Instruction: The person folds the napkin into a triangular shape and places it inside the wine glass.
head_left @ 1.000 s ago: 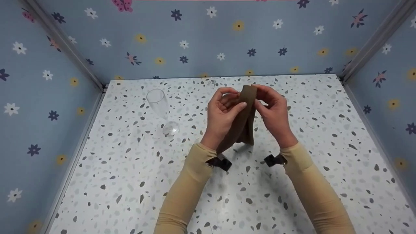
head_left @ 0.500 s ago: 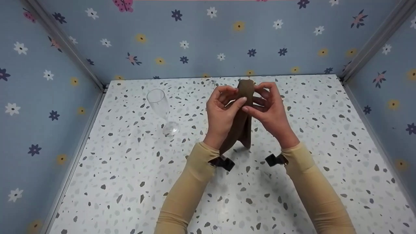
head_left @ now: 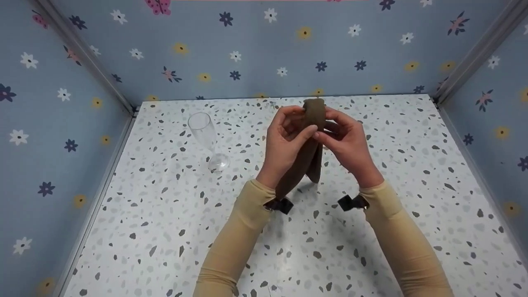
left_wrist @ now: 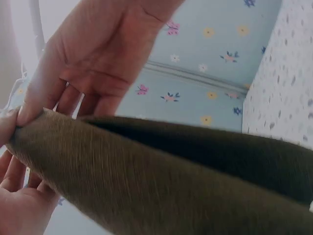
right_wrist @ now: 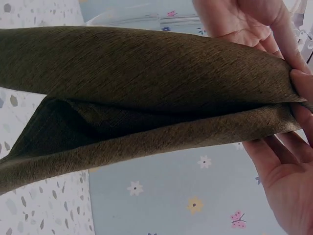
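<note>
A folded brown cloth hangs between my two hands, its top looped over and its lower ends spread apart. My left hand pinches it near the top from the left, thumb in front and fingers behind. From the right, my right hand pinches the same part, its thumb tip right at the left thumb. In the left wrist view, the woven cloth runs from the fingertips as a long fold with a dark gap. The right wrist view shows the cloth in two layers, open between them.
A clear champagne flute stands upright on the speckled white table, left of my hands. Blue flowered walls close off the back and both sides.
Both hands have risen slightly with the cloth. The right thumb has moved from the cloth's right edge round to its front, beside the left thumb. The flute has stayed in place.
</note>
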A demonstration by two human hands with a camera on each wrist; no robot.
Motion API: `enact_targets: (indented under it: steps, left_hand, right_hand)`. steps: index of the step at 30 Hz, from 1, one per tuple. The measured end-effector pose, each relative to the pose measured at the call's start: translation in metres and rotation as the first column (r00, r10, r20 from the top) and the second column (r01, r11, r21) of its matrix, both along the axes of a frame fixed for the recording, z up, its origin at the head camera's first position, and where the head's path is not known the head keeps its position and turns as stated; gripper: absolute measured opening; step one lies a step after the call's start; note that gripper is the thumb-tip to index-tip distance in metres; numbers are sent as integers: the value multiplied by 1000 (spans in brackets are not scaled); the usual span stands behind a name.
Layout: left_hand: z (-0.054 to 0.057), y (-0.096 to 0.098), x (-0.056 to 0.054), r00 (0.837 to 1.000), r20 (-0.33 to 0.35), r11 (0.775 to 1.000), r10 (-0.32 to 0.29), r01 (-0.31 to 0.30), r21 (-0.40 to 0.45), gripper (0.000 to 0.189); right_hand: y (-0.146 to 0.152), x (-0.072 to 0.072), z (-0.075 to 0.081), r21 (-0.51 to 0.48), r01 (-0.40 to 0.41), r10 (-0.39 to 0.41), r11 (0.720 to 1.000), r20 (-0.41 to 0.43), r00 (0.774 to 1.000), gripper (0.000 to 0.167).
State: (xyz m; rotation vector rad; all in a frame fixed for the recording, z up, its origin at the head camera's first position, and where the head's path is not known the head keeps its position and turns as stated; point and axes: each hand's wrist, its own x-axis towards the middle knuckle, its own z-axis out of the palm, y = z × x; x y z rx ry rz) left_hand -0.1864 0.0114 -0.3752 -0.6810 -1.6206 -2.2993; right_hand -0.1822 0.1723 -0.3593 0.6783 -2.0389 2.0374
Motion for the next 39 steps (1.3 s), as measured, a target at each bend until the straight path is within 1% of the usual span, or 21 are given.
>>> enact_targets:
  steps: [2, 4, 5, 7, 9, 12, 15, 17, 20, 22, 26, 30, 31, 33, 37, 38, 39]
  left_hand:
    - [-1, -2, 1, 1000, -1, 998, -11, 11, -63, 26]
    - [-3, -3, 0, 1000, -9, 991, -8, 6, -137, 19]
    - [-5, -4, 0, 1000, -10, 986, 0, -2, -167, 19]
    - [-7, -4, -1, 1000, -1, 975, 30, -30, -218, 20]
    - [-7, -4, -2, 997, 34, 968, 68, -58, -242, 18]
    - [1, -6, 4, 989, 103, 967, 110, -83, -240, 15]
    - [10, -9, 10, 982, 134, 963, 135, -98, -250, 13]
    - [15, -10, 12, 979, 127, 954, 161, -121, -273, 12]
    - [19, -10, 14, 974, 105, 936, 201, -160, -313, 10]
    - [20, -10, 14, 973, 88, 928, 211, -171, -331, 8]
    - [19, -11, 13, 979, 70, 925, 191, -156, -346, 9]
    - [7, -12, 4, 988, 46, 925, 150, -124, -360, 9]
    - [4, -12, 1, 990, 34, 921, 139, -117, -370, 9]
    - [-3, -13, -4, 992, 6, 907, 123, -110, -405, 7]
    - [-4, -16, -6, 992, -67, 859, 103, -123, -498, 4]
    - [-4, -17, -7, 992, -80, 852, 98, -126, -508, 4]
    - [-4, -18, -7, 991, -92, 851, 93, -127, -510, 5]
  right_hand:
    - [2, -2, -1, -2, -3, 3, 1000, 3, 1000, 27]
    - [3, -4, -2, -8, -3, 3, 1000, 0, 1000, 27]
    - [3, -4, -2, -19, -9, 9, 1000, -1, 1000, 28]
    - [3, -5, -2, -29, -15, 15, 999, -2, 1000, 27]
    - [3, -5, -2, -30, -17, 17, 999, 0, 1000, 26]
    - [1, -4, -4, -18, -22, 23, 1000, 9, 1000, 25]
    - [1, -3, -6, -14, -18, 18, 1000, 17, 1000, 24]
    - [1, -2, -7, -23, -25, 25, 999, 19, 999, 23]
    - [1, -2, -9, -35, -46, 46, 998, 19, 999, 22]
    - [2, -2, -10, -35, -54, 54, 998, 13, 998, 22]
    - [2, -1, -11, -38, -63, 64, 997, 9, 998, 20]
    - [4, 0, -13, -24, -73, 73, 997, 3, 997, 19]
    - [4, 0, -13, -16, -76, 76, 997, -2, 997, 18]
    - [5, -1, -14, 11, -76, 76, 997, -16, 997, 18]
    - [7, -2, -16, 62, -70, 73, 996, -44, 996, 19]
    - [7, -2, -17, 69, -65, 68, 995, -49, 996, 19]
    - [7, -2, -17, 72, -59, 63, 996, -52, 997, 19]
